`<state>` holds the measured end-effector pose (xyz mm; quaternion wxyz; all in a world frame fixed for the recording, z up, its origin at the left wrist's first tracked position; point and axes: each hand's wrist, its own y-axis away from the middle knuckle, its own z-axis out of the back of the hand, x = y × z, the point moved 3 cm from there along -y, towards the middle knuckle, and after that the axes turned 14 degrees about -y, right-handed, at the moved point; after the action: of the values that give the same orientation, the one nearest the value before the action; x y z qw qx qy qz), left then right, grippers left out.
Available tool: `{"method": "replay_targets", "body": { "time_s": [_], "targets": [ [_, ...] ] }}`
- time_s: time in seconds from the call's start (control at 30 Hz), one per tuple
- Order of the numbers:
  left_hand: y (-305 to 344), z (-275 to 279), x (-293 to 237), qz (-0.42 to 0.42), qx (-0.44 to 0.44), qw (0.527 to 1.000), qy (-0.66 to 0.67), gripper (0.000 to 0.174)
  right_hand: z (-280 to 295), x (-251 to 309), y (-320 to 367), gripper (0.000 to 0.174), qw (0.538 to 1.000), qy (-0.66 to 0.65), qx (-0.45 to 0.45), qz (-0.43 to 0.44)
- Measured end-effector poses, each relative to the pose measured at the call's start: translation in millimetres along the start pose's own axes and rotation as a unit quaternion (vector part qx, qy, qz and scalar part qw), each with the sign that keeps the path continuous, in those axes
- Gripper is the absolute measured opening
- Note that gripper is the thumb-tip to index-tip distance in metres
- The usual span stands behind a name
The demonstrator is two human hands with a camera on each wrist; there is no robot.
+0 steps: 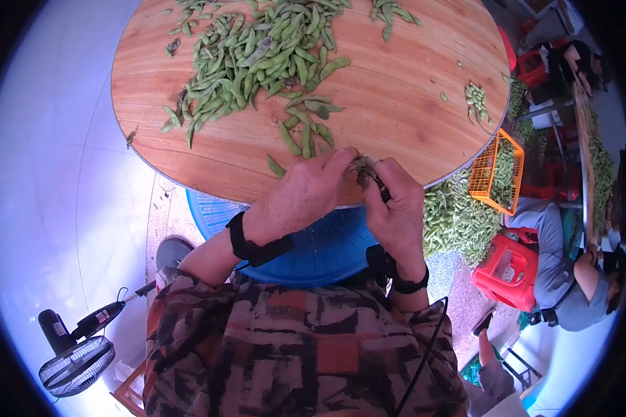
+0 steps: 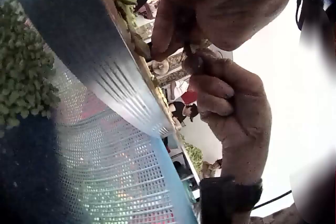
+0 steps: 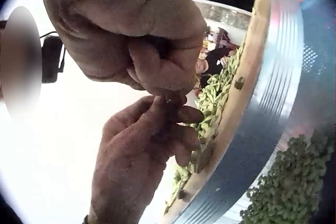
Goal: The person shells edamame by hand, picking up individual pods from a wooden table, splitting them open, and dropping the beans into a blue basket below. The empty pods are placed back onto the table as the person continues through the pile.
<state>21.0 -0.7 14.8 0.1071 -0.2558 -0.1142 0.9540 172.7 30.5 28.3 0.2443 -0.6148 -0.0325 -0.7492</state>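
Over the near edge of the round wooden table (image 1: 410,90), both hands meet fingertip to fingertip at a small dark, shrivelled bean pod (image 1: 362,169). The left hand (image 1: 298,193) pinches it between thumb and fingers. From the other side, the right hand (image 1: 398,212) grips it with curled fingers; a narrow black piece (image 1: 383,192) shows by its thumb. Fingers mostly cover the pod in both wrist views. Several loose green soybean pods (image 1: 305,132) lie just beyond the left hand, in front of a large heap of pods (image 1: 257,62).
Below the table edge stands a blue plastic basket (image 1: 313,243). Shelled beans (image 1: 476,99) lie at the table's right. On the floor are more pods (image 1: 459,212), an orange crate (image 1: 496,170) and a red stool (image 1: 508,271). Other people sit at right; a fan (image 1: 76,365) stands lower left.
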Motion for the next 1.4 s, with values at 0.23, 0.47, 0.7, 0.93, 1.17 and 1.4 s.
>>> {"method": "replay_targets", "body": {
  "time_s": [0.23, 0.47, 0.7, 0.93, 1.17, 1.4],
  "targets": [
    [-6.7, -9.3, 9.2, 0.198, 0.055, 0.900, 0.384, 0.020, -7.1, 12.4, -1.7, 0.030, 0.992, 0.093, -0.064, 0.051],
    [1.2, -18.3, 10.1, 0.250, 0.035, 0.643, 0.723, 0.014, -1.0, -2.3, -4.7, 0.036, 0.996, -0.033, -0.083, 0.030],
    [0.9, -21.1, 5.3, 0.293, 0.021, 0.561, 0.774, 0.016, -3.1, -6.2, -1.8, 0.032, 0.992, -0.065, -0.102, 0.043],
    [-1.1, -13.6, 1.9, 0.277, 0.069, 0.568, 0.772, 0.021, -8.0, 8.2, -0.8, 0.033, 0.996, -0.016, -0.057, 0.074],
    [5.2, -21.1, -3.1, 0.304, 0.036, 0.595, 0.743, 0.024, -2.7, -3.9, -7.6, 0.034, 0.997, -0.050, -0.042, 0.032],
    [-2.2, -6.2, -6.8, 0.268, 0.096, 0.564, 0.776, 0.052, 34.7, -23.7, -2.6, 0.025, 0.942, -0.243, -0.197, -0.122]
  ]
}}
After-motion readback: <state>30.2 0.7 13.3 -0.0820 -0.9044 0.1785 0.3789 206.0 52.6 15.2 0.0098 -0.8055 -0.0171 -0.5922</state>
